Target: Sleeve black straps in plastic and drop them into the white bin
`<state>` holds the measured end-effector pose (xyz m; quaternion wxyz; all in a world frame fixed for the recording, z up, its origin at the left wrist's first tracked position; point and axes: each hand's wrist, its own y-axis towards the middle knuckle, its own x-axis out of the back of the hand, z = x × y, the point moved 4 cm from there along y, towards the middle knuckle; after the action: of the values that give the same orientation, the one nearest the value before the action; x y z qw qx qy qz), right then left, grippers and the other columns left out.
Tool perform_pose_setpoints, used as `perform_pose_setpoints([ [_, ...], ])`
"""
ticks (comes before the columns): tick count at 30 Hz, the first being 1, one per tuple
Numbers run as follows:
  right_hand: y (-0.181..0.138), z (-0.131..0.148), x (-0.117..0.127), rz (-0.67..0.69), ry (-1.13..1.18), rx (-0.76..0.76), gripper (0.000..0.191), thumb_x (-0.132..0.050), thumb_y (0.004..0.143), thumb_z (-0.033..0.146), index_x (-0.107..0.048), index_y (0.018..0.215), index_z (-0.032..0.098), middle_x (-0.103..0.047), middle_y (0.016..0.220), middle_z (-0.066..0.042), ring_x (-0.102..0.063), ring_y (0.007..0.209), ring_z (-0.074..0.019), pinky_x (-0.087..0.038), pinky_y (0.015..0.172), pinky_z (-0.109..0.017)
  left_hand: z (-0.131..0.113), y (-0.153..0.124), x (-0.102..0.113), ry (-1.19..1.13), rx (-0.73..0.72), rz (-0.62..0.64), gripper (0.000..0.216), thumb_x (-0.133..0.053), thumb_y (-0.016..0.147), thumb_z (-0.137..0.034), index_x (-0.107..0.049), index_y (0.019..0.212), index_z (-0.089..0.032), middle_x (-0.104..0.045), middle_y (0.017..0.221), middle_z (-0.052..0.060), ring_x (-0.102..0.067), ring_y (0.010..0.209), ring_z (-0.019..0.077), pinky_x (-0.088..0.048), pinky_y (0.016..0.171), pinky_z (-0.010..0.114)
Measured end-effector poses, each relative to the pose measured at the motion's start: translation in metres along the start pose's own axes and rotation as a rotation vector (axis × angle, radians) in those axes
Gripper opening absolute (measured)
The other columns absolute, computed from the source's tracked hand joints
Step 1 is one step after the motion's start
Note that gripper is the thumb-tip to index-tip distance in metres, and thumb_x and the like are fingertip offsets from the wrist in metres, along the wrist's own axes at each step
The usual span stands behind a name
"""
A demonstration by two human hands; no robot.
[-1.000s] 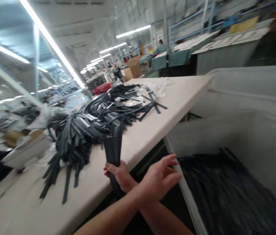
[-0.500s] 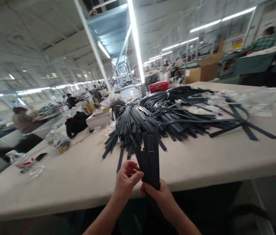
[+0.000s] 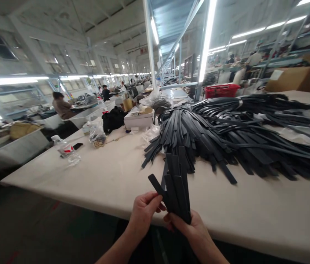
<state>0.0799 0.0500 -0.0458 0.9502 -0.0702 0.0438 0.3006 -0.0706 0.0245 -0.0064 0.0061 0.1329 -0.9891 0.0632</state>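
bare forearms, no sleeves, hands [image 3: 143,214] ungloved

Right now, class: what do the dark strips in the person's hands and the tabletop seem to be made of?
Strips: probably leather or a synthetic look-alike; matte black, flat, and those in the pile bend limply. Tabletop: smooth, pale cream, faint sheen, perhaps laminate.

Matt black leather-like strips [image 3: 177,187] fan out over a smooth, pale bench [image 3: 110,176]; glossy clear plastic bag [image 3: 97,135] at ten o'clock.
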Motion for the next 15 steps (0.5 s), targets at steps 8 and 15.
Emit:
perform_pose_setpoints([
  [8, 0.021, -0.001, -0.012, -0.063, -0.019, -0.145, 0.048, -0.069, 0.070, 0.060, -0.073, 0.072, 0.012, -0.067, 0.063, -0.006, -0.057, 0.059, -0.0191, -0.043, 0.057, -0.029, 0.010, -0.003, 0.029, -0.026, -0.011, -0.108, 0.028, -0.063, 0.082, -0.040, -0.073, 0.078, -0.014, -0.069, 0.067, 0.003, -0.059, 0.062, 0.0142, -0.044, 0.062, 0.024],
  [15, 0.029, 0.002, -0.010, -0.111, 0.235, -0.306, 0.038, -0.079, 0.064, 0.049, -0.068, 0.071, 0.013, -0.063, 0.060, -0.001, -0.055, 0.055, -0.0141, -0.043, 0.052, -0.024, 0.021, -0.010, 0.039, -0.166, 0.026, -0.051, 0.028, -0.062, 0.085, -0.040, -0.071, 0.083, -0.013, -0.066, 0.064, 0.002, -0.057, 0.059, 0.0115, -0.044, 0.062, 0.023],
])
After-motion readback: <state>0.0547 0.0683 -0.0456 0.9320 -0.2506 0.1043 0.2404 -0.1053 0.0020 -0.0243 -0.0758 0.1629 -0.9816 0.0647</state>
